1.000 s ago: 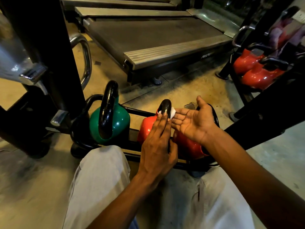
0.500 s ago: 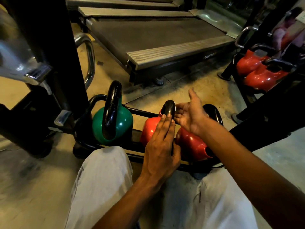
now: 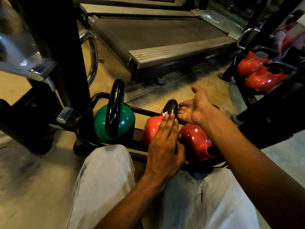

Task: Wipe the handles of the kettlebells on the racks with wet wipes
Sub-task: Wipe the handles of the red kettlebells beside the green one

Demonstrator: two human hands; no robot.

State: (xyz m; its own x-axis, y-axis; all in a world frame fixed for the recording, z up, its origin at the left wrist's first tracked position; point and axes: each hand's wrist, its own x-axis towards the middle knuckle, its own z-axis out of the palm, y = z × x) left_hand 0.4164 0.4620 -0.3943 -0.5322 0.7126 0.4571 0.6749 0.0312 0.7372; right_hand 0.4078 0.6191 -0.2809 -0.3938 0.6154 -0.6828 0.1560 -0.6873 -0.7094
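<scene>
Pressing against the near side of a black kettlebell handle (image 3: 171, 107), the left hand (image 3: 165, 149) is laid flat with its fingers straight, and a small white scrap of wet wipe (image 3: 165, 115) is seen just past its fingertips, touching the handle. The hand is not closed round anything; whether the wipe is pinned under the fingers cannot be told. The right hand (image 3: 194, 109) is held open and palm-up just beside the far side of the same handle, its fingertips touching or nearly touching it, with nothing gripped. The handle belongs to a red kettlebell (image 3: 152, 128), much of whose body is covered by the left hand. A second red kettlebell (image 3: 194, 141) sits just beside it, its handle hidden behind the right wrist. A green kettlebell (image 3: 122, 119) with a tall black handle stands to the left on the same low black rack (image 3: 142, 111). Two more red kettlebells (image 3: 257, 71) are seen on another rack at the right edge, partly cut off and blurred. A worn, dusty concrete floor (image 3: 178, 90) is shown, with a treadmill deck (image 3: 165, 40) beyond and light trouser knees (image 3: 105, 176) in the foreground.
</scene>
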